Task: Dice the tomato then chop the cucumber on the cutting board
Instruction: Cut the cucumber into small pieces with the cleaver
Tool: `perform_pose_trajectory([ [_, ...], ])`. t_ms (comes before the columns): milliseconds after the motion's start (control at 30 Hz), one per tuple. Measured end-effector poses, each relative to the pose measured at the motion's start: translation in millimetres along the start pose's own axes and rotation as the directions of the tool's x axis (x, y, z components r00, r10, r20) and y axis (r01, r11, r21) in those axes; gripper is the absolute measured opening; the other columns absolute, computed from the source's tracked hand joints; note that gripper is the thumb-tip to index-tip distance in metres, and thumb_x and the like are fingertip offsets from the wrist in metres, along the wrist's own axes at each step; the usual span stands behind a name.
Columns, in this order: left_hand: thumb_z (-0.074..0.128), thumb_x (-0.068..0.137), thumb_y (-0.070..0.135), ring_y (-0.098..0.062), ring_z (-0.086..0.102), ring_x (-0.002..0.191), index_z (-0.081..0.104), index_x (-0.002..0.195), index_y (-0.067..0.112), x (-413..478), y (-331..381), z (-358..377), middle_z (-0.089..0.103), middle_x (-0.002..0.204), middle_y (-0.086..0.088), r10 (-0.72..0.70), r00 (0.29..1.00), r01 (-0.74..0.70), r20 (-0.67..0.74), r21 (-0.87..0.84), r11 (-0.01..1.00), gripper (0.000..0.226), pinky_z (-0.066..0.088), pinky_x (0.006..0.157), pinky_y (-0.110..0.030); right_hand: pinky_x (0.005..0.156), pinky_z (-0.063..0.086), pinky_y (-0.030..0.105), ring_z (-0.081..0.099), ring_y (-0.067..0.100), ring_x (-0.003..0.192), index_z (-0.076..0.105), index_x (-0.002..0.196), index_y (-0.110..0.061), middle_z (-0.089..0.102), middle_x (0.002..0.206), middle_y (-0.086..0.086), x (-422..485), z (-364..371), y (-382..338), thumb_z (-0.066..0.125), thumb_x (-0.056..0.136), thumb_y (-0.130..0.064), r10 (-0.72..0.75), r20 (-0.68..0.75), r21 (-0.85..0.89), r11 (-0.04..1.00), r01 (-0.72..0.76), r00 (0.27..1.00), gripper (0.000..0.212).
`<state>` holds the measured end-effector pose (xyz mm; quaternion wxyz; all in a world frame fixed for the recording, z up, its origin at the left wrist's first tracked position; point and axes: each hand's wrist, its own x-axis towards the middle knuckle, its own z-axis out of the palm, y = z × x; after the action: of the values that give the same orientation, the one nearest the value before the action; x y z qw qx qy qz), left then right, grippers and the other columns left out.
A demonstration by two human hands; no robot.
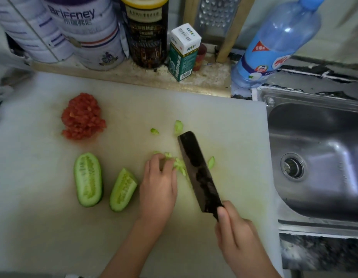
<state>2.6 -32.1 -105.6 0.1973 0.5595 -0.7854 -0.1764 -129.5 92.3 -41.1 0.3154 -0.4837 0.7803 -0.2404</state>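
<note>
The board (224, 121) fills most of the view, and everything is placed from it.

The left hand (158, 189) lies palm down near the board's middle. Its fingers are bent, and the tips hold down a small bunch of pale green cucumber strips (179, 164). How much of the bunch sits under the fingers cannot be seen.

The right hand (236, 233), toward the board's near right corner, is closed round the handle of a dark cleaver (198, 171), with the thumb lying along the blade's heel. The blade runs away from the person across the board's middle, and its left face is just beside the strips and the left fingertips. I cannot tell whether the edge touches the board.

A few loose slices (178, 126) lie on the board, some past the blade's tip and one just to its right.

The diced tomato (83, 117) is heaped on the board's far left part, well apart from both hands. Nearer on the left side, a cucumber half (88, 179) lies cut face up. A shorter cucumber piece (123, 189) lies between it and the left hand, also cut face up.

A steel sink (314, 157) is beside the board's right edge. On the desk behind the far edge are white tins (90, 35), a dark jar (147, 33), a green-and-white box (183, 53), a grater (216, 15) and a blue bottle (274, 41).
</note>
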Motion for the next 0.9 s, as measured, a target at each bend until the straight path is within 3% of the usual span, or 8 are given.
perform_pose_trajectory([
  [167, 0.064, 0.091, 0.014, -0.030, 0.057, 0.096, 0.063, 0.116, 0.003, 0.7, 2.6, -12.9, 0.054, 0.114, -0.015, -0.074, 0.995, 0.066, -0.066, -0.120, 0.991, 0.027, 0.047, 0.083, -0.039, 0.047, 0.040, 0.032, 0.042, 0.016, 0.038, 0.043, 0.076, -0.035, 0.049, 0.053, 0.013, -1.7, -24.2, 11.7, 0.028, 0.088, -0.056, 0.122, -0.049, 0.116, 0.987, -0.115, 0.991, 0.029],
  [233, 0.061, 0.089, 0.022, -0.030, 0.054, 0.098, 0.062, 0.117, 0.006, -2.6, 2.0, -17.9, 0.052, 0.117, -0.015, -0.071, 0.994, 0.063, -0.087, -0.099, 0.993, 0.033, 0.045, 0.084, -0.037, 0.046, 0.043, 0.037, 0.042, 0.019, 0.037, 0.041, 0.071, -0.036, 0.049, 0.052, 0.014, -1.3, -27.8, 15.8, 0.028, 0.094, -0.055, 0.156, -0.063, 0.113, 0.983, -0.148, 0.986, 0.032],
  [333, 0.063, 0.082, 0.030, -0.035, 0.053, 0.100, 0.060, 0.117, 0.008, -8.3, -0.4, -21.9, 0.052, 0.119, -0.018, -0.089, 0.994, 0.089, -0.069, -0.013, 0.996, 0.042, 0.051, 0.078, -0.041, 0.043, 0.040, 0.035, 0.041, 0.019, 0.036, 0.040, 0.067, -0.041, 0.049, 0.050, 0.014, -2.6, -26.7, 20.4, 0.032, 0.098, -0.035, 0.196, -0.049, 0.146, 0.971, -0.187, 0.979, 0.033],
  [433, 0.075, 0.081, 0.029, -0.046, 0.054, 0.104, 0.056, 0.125, 0.001, -9.7, 2.6, -21.9, 0.051, 0.121, -0.027, -0.185, 0.982, 0.182, 0.045, 0.058, 0.982, 0.056, 0.052, 0.078, -0.048, 0.048, 0.043, 0.038, 0.041, 0.016, 0.037, 0.040, 0.072, -0.041, 0.049, 0.051, 0.014, -3.3, -20.5, 22.7, 0.029, 0.095, -0.048, 0.194, -0.049, 0.156, 0.970, -0.185, 0.980, 0.027],
  [500, 0.079, 0.078, 0.031, -0.047, 0.049, 0.112, 0.047, 0.135, -0.002, -4.2, 6.7, -23.3, 0.045, 0.127, -0.027, -0.273, 0.947, 0.263, 0.170, 0.080, 0.962, 0.073, 0.046, 0.092, -0.049, 0.048, 0.045, 0.040, 0.042, 0.016, 0.038, 0.039, 0.077, -0.042, 0.048, 0.050, 0.012, -2.0, -12.6, 25.3, 0.023, 0.090, -0.062, 0.180, -0.075, 0.138, 0.976, -0.169, 0.981, 0.029],
  [600, 0.078, 0.079, 0.026, -0.037, 0.046, 0.119, 0.038, 0.143, 0.002, 8.8, 8.7, -24.0, 0.035, 0.132, -0.017, -0.362, 0.896, 0.368, 0.257, 0.024, 0.929, 0.078, 0.035, 0.104, -0.038, 0.046, 0.044, 0.040, 0.044, 0.020, 0.040, 0.037, 0.081, -0.036, 0.046, 0.049, 0.011, 3.3, 1.3, 23.0, 0.019, 0.085, -0.062, 0.143, -0.079, 0.126, 0.983, -0.133, 0.987, 0.033],
  [767, 0.077, 0.080, 0.010, -0.025, 0.057, 0.098, 0.047, 0.138, 0.002, 29.2, 14.6, -18.7, 0.030, 0.118, 0.000, -0.366, 0.900, 0.413, 0.237, -0.194, 0.890, 0.066, 0.048, 0.099, -0.040, 0.044, 0.027, 0.026, 0.042, 0.013, 0.042, 0.039, 0.080, -0.027, 0.039, 0.048, -0.005, 25.3, 14.7, 5.4, 0.033, 0.100, -0.030, 0.010, -0.044, 0.141, 0.990, -0.004, 0.999, 0.021],
  [900, 0.078, 0.079, 0.009, -0.015, 0.055, 0.094, 0.048, 0.139, 0.005, 39.1, 13.1, -17.2, 0.040, 0.115, 0.001, -0.307, 0.929, 0.357, 0.207, -0.285, 0.890, 0.067, 0.049, 0.097, -0.034, 0.043, 0.026, 0.027, 0.039, 0.014, 0.041, 0.041, 0.079, -0.027, 0.039, 0.048, -0.004, 38.1, 3.9, -1.1, 0.027, 0.093, -0.042, -0.042, -0.024, 0.180, 0.983, 0.045, 0.999, 0.025],
])
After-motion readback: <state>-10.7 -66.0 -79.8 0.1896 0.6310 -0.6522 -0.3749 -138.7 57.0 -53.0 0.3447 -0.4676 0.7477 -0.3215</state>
